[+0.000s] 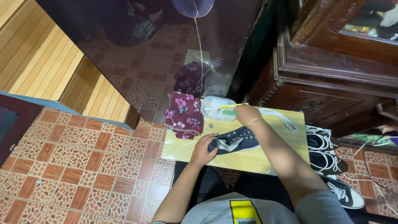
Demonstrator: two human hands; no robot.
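Note:
A black high-top canvas shoe (pixel 238 140) lies on its side on a small yellow-covered board (pixel 248 159) in front of me. My left hand (pixel 203 149) grips the shoe's open top end. My right hand (pixel 245 113) is shut on a yellow-handled toothbrush (pixel 219 108), whose head reaches over a small clear plastic container (pixel 217 108) at the board's far edge. A thin gold bracelet sits on my right wrist. A white shoelace (pixel 286 118) trails across the board's far right.
A maroon floral cloth (pixel 183 114) lies at the board's far left. Two more black sneakers with white laces (pixel 325 153) stand on the right, a third (pixel 346 193) nearer me. A glossy dark cabinet door (pixel 166 49) and carved wooden furniture (pixel 331 70) stand ahead. Patterned tile floor (pixel 83 166) spreads left.

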